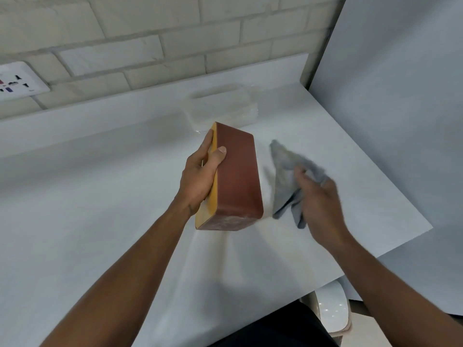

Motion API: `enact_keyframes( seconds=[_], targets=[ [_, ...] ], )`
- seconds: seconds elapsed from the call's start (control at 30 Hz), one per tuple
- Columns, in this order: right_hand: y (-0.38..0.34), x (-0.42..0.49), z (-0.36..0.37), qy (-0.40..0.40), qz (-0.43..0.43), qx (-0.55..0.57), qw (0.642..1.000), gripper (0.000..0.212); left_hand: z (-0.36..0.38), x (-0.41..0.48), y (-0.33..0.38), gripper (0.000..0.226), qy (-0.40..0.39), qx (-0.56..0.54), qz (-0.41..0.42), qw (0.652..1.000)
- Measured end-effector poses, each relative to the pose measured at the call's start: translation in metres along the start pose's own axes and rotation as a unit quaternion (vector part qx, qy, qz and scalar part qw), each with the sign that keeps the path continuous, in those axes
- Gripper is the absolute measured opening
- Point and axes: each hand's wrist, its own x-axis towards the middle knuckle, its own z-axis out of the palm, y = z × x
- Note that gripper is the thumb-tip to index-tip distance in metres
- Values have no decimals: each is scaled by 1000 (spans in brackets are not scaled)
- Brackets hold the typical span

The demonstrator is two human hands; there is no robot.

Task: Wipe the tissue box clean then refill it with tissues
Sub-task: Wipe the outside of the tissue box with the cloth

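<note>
Item: rectangular reddish-brown tissue box with a yellow wooden face (235, 176). Position: held on edge above the white desk (100, 209), near its middle, long axis running away from the person, yellow face turned left. Whether its lower end touches the desk cannot be told.

Left hand (200, 176): closed around the box from the left, thumb pressed on the brown side, fingers hidden behind the yellow face.

Right hand (318, 199): gripping a crumpled grey cleaning cloth (288, 176), just right of the box and apart from it; both hand and cloth are blurred. The cloth hangs loose below and ahead of the fingers.

Item: clear plastic-wrapped pack of white tissues (220, 106). Position: lying flat on the desk beyond the box, close to the back wall.

Surroundings: pale brick-pattern tiled wall (150, 33) behind the desk; white wall socket plate (17, 83) at far left; plain grey panel (400, 96) along the right edge of the desk.
</note>
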Motion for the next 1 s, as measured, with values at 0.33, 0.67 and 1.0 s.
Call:
enact_keyframes(
  seconds=[0.33, 0.67, 1.0],
  targets=[
    [43, -7, 16, -247, -237, -327, 881, 64, 1, 4, 0, 58, 0, 6, 4, 1000],
    [49, -17, -2, -264, -323, -360, 835, 52, -2, 7, -2, 52, 5, -4, 6, 1000],
    [39, -14, 37, -231, -332, -364, 839, 55, 1, 12, -1, 62, -16, 9, 35, 999]
  ],
)
